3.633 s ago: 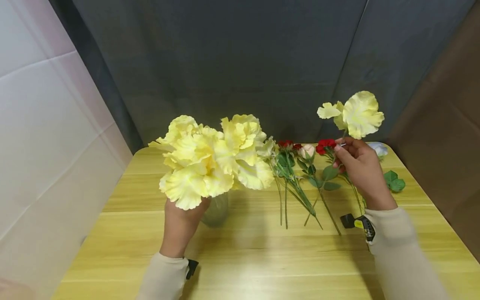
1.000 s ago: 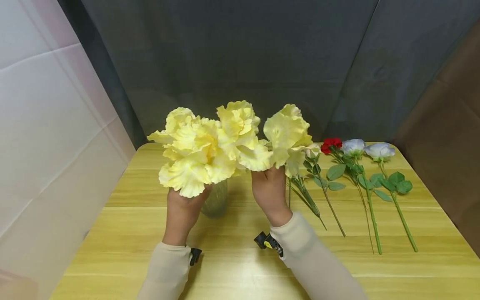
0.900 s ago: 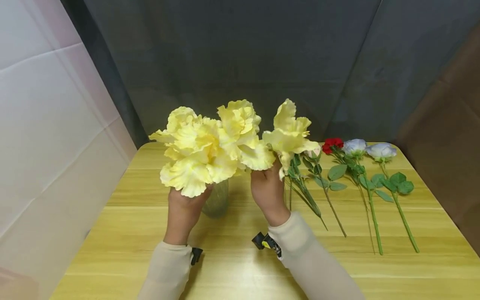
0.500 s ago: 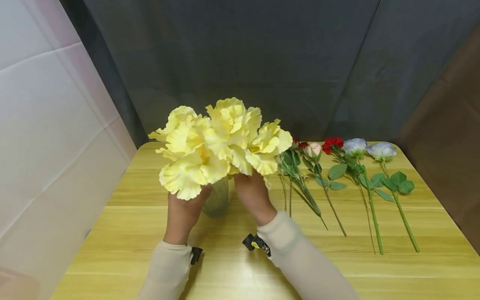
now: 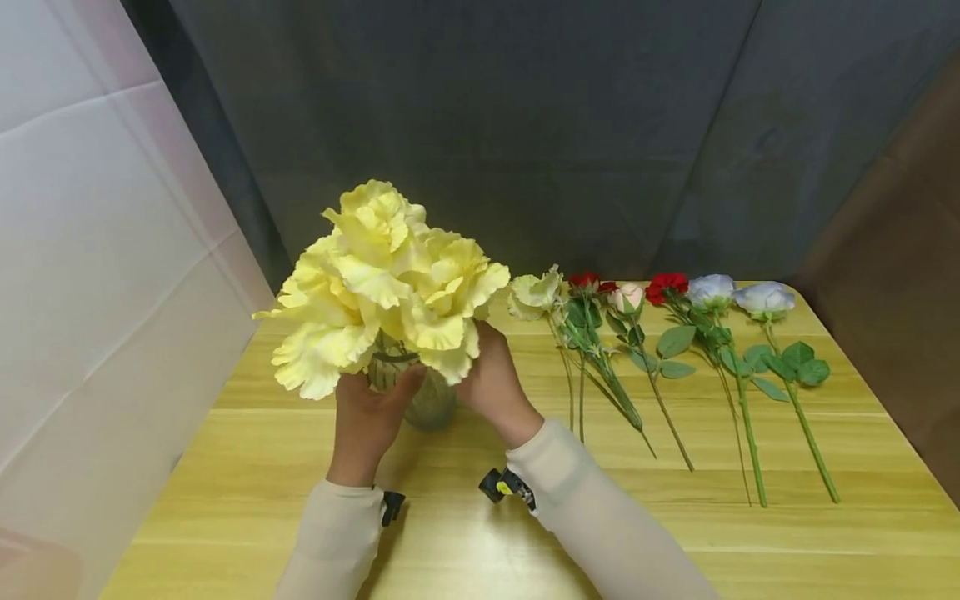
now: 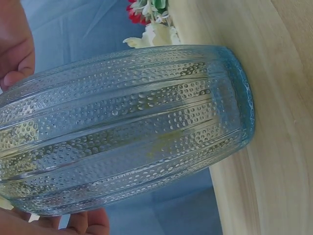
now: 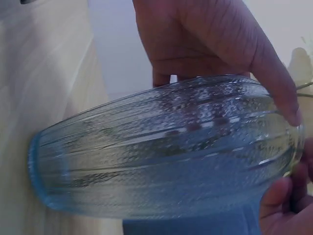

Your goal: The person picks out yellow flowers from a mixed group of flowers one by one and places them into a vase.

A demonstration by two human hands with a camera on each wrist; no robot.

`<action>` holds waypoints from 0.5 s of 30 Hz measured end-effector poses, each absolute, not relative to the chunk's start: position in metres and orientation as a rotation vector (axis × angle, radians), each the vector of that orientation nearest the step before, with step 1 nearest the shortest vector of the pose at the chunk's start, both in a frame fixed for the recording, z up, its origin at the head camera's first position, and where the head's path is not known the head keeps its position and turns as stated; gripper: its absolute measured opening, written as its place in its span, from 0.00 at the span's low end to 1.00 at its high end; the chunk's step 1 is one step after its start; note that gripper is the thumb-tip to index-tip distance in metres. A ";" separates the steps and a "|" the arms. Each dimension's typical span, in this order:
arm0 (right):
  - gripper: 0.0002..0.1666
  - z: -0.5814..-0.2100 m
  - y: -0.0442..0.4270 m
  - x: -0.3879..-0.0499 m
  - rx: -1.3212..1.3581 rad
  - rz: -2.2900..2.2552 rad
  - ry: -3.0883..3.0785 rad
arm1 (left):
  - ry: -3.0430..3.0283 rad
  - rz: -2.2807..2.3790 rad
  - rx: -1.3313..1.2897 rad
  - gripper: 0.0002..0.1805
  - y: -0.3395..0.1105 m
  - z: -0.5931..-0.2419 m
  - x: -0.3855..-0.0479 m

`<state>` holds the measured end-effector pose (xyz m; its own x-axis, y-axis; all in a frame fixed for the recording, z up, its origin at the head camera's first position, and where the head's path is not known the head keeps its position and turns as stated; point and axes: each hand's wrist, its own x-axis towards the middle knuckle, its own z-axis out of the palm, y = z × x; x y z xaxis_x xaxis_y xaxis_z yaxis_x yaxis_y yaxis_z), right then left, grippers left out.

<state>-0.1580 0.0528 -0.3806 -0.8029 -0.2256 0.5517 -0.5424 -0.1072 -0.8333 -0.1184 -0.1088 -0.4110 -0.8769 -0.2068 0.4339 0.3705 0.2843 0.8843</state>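
Note:
My left hand [image 5: 369,421] grips the ribbed glass vase [image 5: 433,398] near its rim, its thumb lying along the upper side in the right wrist view. Large yellow flowers [image 5: 390,283] crowd above the vase mouth and hide much of it in the head view. At the rim, my right hand [image 7: 288,208] has its thumb and fingers drawn together, apparently pinching a yellow flower's stem; petals cover its fingertips in the head view. Dimpled bands run along the vase body [image 6: 142,122] in the left wrist view, where the fingers of my left hand [image 6: 85,223] show beyond it.
Right of the vase, a row of cut flowers lies on the wooden table [image 5: 465,542]: a pale yellow flower [image 5: 536,293], a pink rose [image 5: 627,297], a red flower [image 5: 666,287] and pale blue roses [image 5: 765,300]. A dark curtain [image 5: 480,125] hangs behind.
My right hand has carried a single yellow flower from the right to the bunch at the vase. The flower heads have since shifted left, uncovering the vase rim and the pale yellow flower on the table.

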 end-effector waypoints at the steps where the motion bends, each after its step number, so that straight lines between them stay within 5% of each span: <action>1: 0.20 -0.381 0.055 -0.157 0.837 2.046 -1.958 | -2.076 -1.646 -0.156 0.19 -0.109 -0.411 -0.119; 3: 0.26 -0.386 0.061 -0.156 0.814 1.938 -2.055 | -2.069 -1.661 -0.157 0.18 -0.109 -0.412 -0.119; 10: 0.07 -0.394 0.104 -0.175 0.704 1.692 -2.282 | -2.121 -1.599 -0.106 0.21 -0.110 -0.412 -0.118; 15: 0.11 -0.403 0.152 -0.209 0.512 1.515 -2.539 | -2.148 -1.603 -0.085 0.21 -0.111 -0.410 -0.117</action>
